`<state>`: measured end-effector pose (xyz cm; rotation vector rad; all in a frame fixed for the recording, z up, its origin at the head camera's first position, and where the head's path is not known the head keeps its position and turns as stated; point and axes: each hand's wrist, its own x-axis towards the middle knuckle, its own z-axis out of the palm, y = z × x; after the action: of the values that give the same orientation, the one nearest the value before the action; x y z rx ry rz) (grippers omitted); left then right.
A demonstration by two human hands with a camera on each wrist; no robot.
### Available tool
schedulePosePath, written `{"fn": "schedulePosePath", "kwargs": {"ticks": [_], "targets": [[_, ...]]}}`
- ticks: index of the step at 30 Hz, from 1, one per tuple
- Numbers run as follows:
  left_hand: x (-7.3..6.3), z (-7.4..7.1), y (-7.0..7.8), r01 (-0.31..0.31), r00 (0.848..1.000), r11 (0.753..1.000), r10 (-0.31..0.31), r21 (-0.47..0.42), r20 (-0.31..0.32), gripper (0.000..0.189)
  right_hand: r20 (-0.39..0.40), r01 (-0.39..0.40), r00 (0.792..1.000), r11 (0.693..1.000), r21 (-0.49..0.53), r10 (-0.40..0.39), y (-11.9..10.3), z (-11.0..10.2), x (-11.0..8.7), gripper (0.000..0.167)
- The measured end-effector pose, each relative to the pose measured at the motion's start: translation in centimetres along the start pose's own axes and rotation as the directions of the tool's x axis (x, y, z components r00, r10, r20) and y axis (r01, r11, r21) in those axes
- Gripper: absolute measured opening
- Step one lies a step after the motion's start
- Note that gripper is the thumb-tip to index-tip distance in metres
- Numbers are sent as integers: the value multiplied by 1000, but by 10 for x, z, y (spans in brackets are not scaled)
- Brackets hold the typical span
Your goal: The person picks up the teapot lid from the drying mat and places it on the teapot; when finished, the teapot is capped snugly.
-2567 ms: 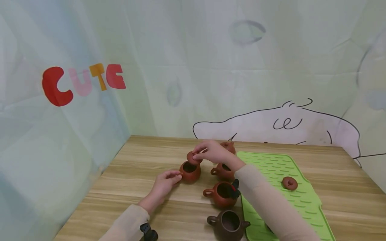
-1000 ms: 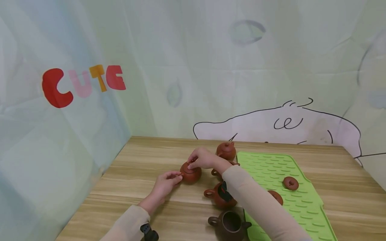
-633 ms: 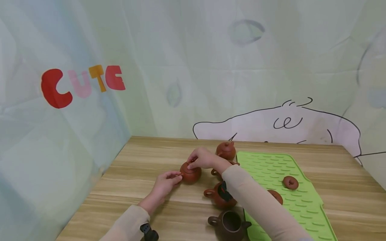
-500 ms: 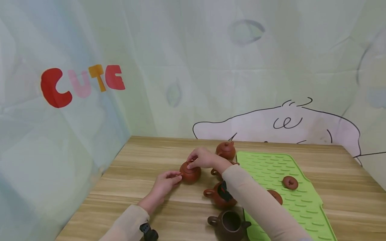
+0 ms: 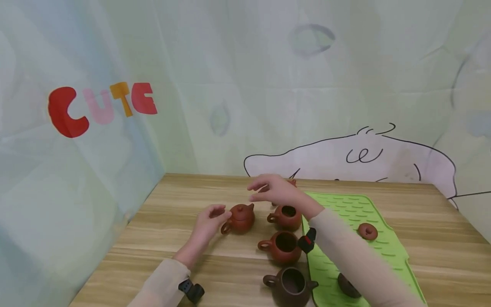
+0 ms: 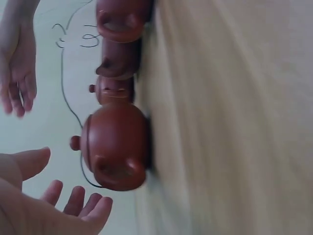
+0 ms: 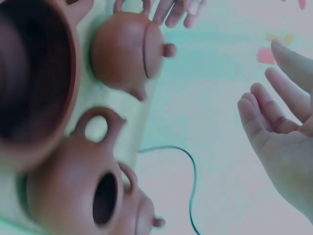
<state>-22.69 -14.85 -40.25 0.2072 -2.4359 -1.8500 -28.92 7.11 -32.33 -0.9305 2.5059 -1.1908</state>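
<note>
A reddish-brown teapot stands on the wooden table with its lid seated on top. In the left wrist view its handle side faces the camera, and the knob of the lid sticks out. My left hand is beside the handle, fingers loosely bent and holding nothing; the left wrist view shows a gap between fingertips and teapot. Raised above and right of that teapot, my right hand has its fingers spread with nothing between them. In the right wrist view the lidded teapot lies well apart from the right hand.
Right of the lidded teapot runs a row: a second lidded teapot at the back, two lidless reddish teapots and a dark lidless one. A green mat carries a brown lid and a dark lid.
The right hand set the lid onto the teapot, then let go and lifted up and to the right. The left hand released the handle and drew slightly back; the teapot's spout now shows.
</note>
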Motion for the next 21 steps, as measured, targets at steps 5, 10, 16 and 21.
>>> {"fn": "schedulePosePath", "kwargs": {"ticks": [5,10,16,21], "targets": [[1,7,10,-58,998,996,56,-66,-28,37,-60,38,998,997,68,-34,9,-24,-30,31],[-1,20,17,-125,992,977,118,-171,-50,31,-109,30,994,996,81,-21,26,-44,-62,30],[0,38,20,-159,987,968,158,-194,-17,31,-204,28,979,999,37,-20,48,-65,-102,29],[1,52,21,-176,982,962,185,-208,24,30,-242,-17,970,1000,23,22,61,-75,-134,31]]}}
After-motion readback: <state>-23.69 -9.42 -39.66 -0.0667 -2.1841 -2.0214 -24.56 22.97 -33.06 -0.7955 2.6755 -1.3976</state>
